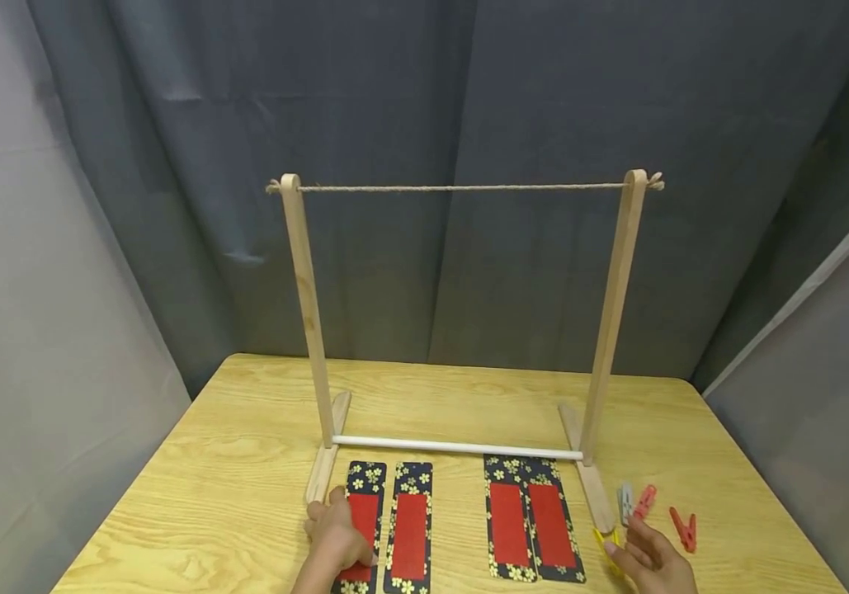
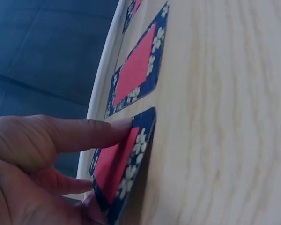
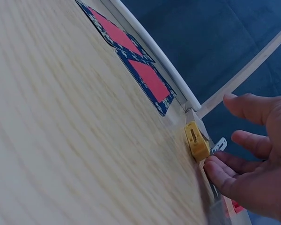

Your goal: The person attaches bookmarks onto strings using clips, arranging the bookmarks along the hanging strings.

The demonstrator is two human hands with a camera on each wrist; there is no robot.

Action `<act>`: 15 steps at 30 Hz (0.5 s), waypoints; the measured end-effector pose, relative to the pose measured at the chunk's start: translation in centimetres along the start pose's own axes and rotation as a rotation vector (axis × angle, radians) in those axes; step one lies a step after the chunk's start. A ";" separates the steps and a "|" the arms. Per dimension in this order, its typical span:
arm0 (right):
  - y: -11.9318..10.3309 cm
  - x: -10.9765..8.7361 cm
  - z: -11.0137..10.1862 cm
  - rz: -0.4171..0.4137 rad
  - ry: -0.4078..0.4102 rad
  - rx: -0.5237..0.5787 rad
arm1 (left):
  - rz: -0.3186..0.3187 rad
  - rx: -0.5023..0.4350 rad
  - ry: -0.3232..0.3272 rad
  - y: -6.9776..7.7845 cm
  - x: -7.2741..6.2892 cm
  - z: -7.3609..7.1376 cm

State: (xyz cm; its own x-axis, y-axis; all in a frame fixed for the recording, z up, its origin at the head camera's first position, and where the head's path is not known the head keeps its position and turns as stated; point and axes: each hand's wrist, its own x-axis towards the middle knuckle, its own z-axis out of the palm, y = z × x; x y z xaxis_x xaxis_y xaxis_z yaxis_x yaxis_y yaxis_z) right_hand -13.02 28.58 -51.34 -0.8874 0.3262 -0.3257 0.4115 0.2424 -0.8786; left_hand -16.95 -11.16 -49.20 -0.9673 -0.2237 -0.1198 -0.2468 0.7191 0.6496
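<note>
My left hand (image 1: 338,536) grips the leftmost dark, flower-patterned card (image 1: 366,474) with a red panel. Seen from the left wrist, the thumb lies on the card's face near one end, and its long edge (image 2: 139,161) is tilted up off the table. A second such card (image 1: 411,536) lies flat just to the right. My right hand (image 1: 654,561) is at a yellow clothespin (image 3: 196,141), thumb held away from the fingers and fingertips right beside the clip. Past those fingers are a grey clothespin (image 1: 625,502) and a pink one (image 1: 645,500).
A wooden stand (image 1: 308,313) with a string (image 1: 461,188) tied across its top and a white bar (image 1: 454,447) low down stands behind the cards. Two more cards (image 1: 507,528) lie side by side at right. A red clothespin (image 1: 686,532) rests right of the right hand.
</note>
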 end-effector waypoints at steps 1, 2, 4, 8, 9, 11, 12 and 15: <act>0.1 -0.1 0.0 -0.001 0.004 -0.002 | 0.015 -0.015 0.000 -0.1 0.0 0.0; 0.1 -0.2 -0.1 -0.006 0.006 -0.006 | 0.032 -0.032 0.000 -0.1 0.0 -0.1; 0.2 -0.4 -0.2 -0.024 0.013 -0.013 | 0.069 -0.080 -0.002 -0.3 -0.1 -0.3; 0.0 -0.7 -0.2 -0.072 0.045 -0.026 | 0.145 -0.202 -0.020 -0.9 -0.4 -0.9; -0.1 -0.8 -0.1 -0.084 0.050 -0.034 | 0.149 -0.233 -0.026 -1.1 -0.5 -1.1; -0.3 -0.7 0.1 -0.103 0.059 -0.061 | 0.141 -0.288 -0.050 -1.4 -0.5 -1.5; -0.4 -0.7 0.2 -0.113 0.065 -0.081 | 0.131 -0.315 -0.061 -1.5 -0.5 -1.7; -0.5 -0.6 0.6 -0.116 0.091 -0.115 | 0.080 -0.407 -0.082 -1.7 -0.4 -2.3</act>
State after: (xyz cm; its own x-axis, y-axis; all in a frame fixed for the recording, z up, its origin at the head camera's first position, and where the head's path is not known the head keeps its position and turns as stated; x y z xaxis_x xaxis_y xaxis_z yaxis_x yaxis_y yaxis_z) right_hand -12.80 27.71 -50.94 -0.9100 0.3703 -0.1864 0.3330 0.3848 -0.8608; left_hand -15.98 -13.81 -48.52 -0.9881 -0.1123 -0.1055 -0.1427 0.4099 0.9009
